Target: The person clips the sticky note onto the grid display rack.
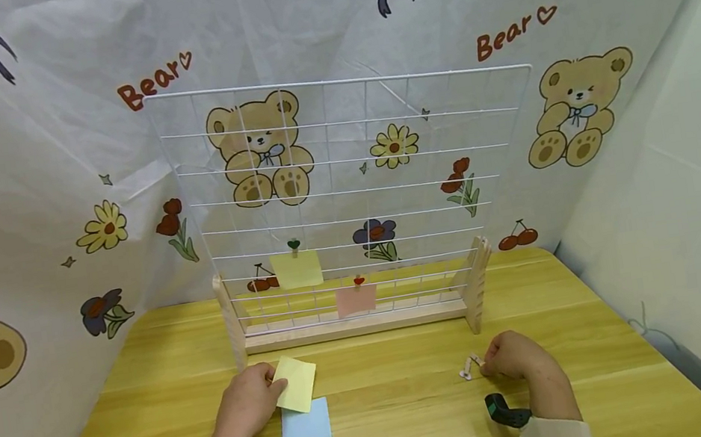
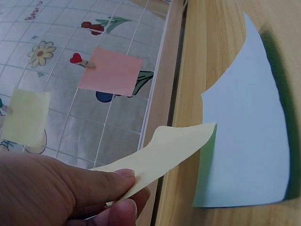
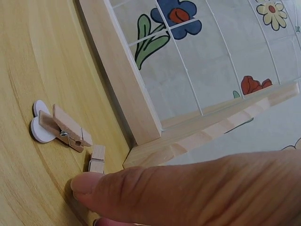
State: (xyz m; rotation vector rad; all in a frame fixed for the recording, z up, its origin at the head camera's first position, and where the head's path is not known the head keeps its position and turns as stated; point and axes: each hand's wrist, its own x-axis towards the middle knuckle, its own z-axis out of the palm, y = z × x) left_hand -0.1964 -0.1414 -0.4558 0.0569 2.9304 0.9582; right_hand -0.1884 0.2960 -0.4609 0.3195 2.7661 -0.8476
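Note:
My left hand (image 1: pixel 248 398) pinches a pale yellow paper note (image 1: pixel 297 385) between thumb and fingers. In the head view it overlaps the top of a blue paper note (image 1: pixel 306 430) on the table; the left wrist view shows the blue sheet (image 2: pixel 249 132) curling at its edges. At the right, my right hand (image 1: pixel 514 355) pinches a small wooden clothespin (image 3: pixel 97 159), most of it hidden behind the thumb. Close by on the table lies another mini clothespin (image 3: pixel 70 127) with a white, heart-like decoration (image 3: pixel 41 129).
A white wire grid (image 1: pixel 347 192) stands in a wooden base (image 1: pixel 356 327) at the back. Clipped to it are a yellow note (image 1: pixel 297 270) by a green-heart clip (image 1: pixel 293 244) and a pink note (image 1: pixel 357 302) by a red-heart clip (image 1: pixel 359 280). A printed cloth hangs behind.

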